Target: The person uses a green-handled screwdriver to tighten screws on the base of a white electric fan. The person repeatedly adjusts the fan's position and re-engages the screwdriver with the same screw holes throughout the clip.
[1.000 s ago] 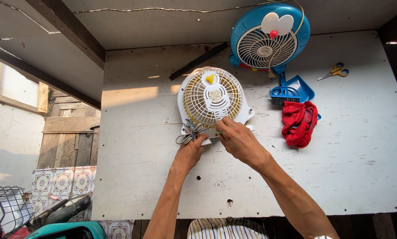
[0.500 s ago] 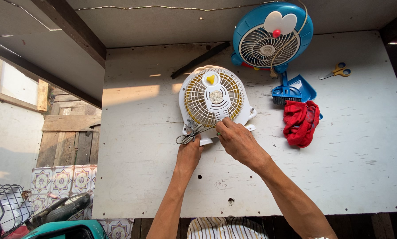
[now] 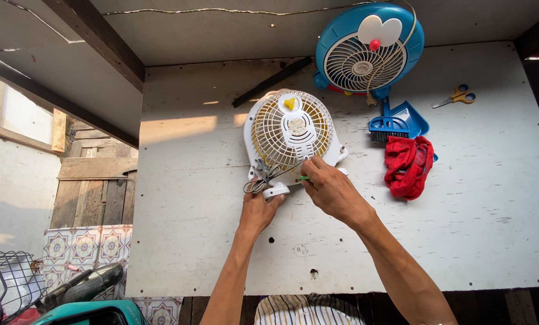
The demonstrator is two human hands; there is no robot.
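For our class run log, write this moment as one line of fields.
left hand: steadies white fan base | right hand: at grille's lower edge, grips small green-tipped tool | nearby: blue fan, red cloth

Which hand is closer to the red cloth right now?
Right. The right hand rests at the white fan's lower edge, left of the red cloth and apart from it; the left hand is farther left, under the fan's base.

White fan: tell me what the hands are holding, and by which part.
The left hand grips the white fan at its base. The right hand holds a small green-tipped tool against the fan's lower edge.
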